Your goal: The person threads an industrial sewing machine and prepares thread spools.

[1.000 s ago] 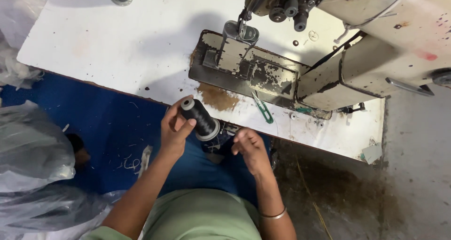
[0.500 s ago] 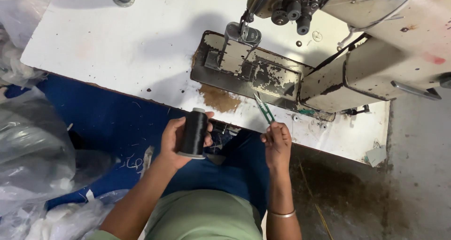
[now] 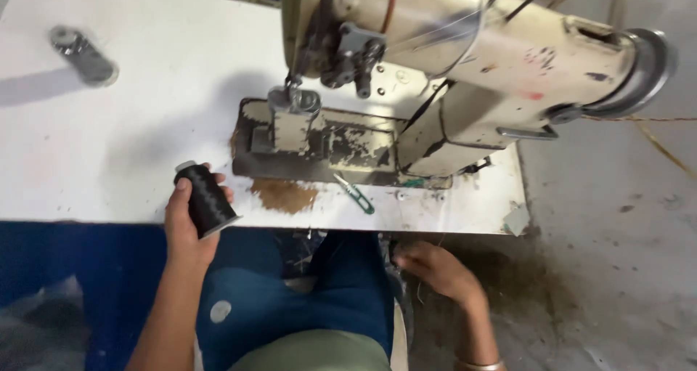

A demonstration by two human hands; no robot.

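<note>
**Thread cone held at the table edge, other hand low beneath the bench**

While the person's blue-trousered lap [image 3: 290,298] fills the near foreground, the left hand [image 3: 187,226] rises from it with fingers wrapped round a cone of black thread [image 3: 206,198], thumb along its side, the cone tilted and lifted just at the front edge of the white table [image 3: 109,160]. The right hand [image 3: 435,269] hangs below the table edge, near the right knee, fingers curled loosely downward; whether they pinch a thread end I cannot tell.

Past the edge, a small pair of green-handled snips [image 3: 354,194] lies on the table beside a brown worn patch [image 3: 284,195]. Behind them stands the cream sewing machine [image 3: 465,44], its presser foot [image 3: 293,109] over a chipped, dark bed plate.

The cone is gripped around its wound surface, so it might slip or shed loops if the hold loosens, and a loose strand could catch on the table edge. The snips sit close to the rim and a sweep of the arm might knock them off.

Any thread running between the hands is too fine to see. The needle is hidden behind the foot, and the machine's top is cut off by the frame.
</note>
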